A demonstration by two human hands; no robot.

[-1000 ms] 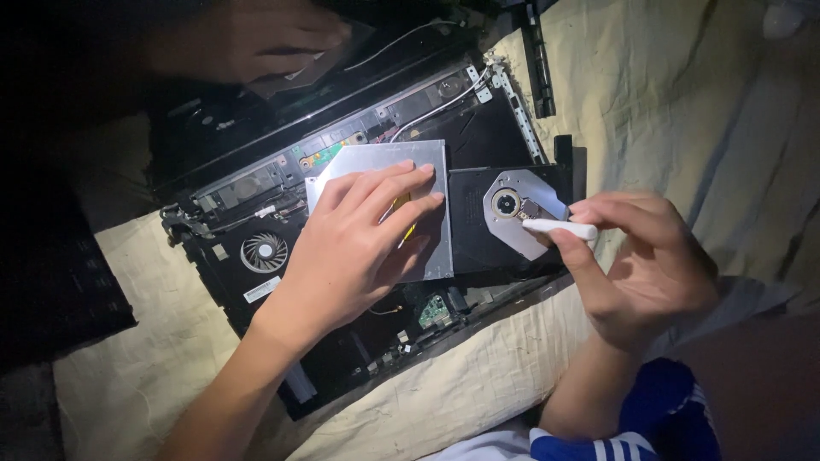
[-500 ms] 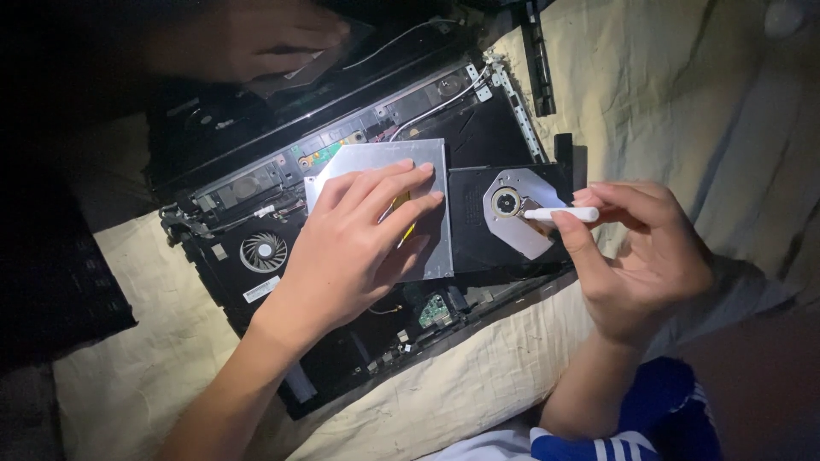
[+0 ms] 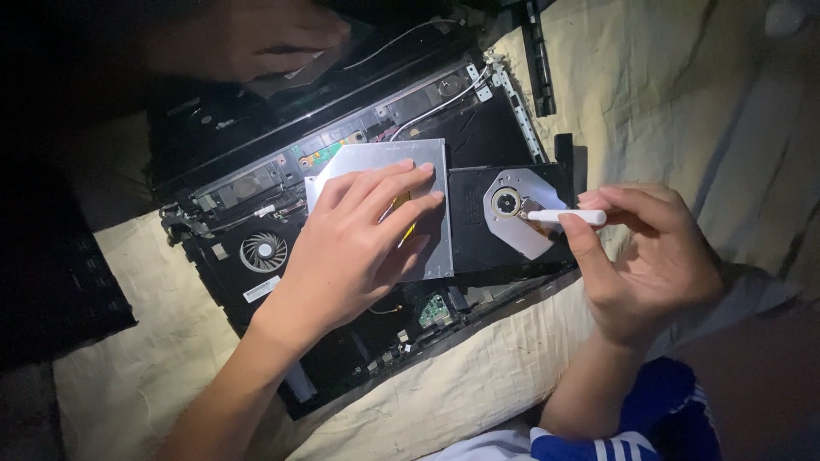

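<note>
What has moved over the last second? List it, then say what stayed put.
The right hand shifted the white stick up and slightly right, swinging it level; its tip now rests on the open disc tray beside the hub, the grip unchanged. The left hand stayed flat on the silver drive cover, and another person's hand stayed at the top.
</note>
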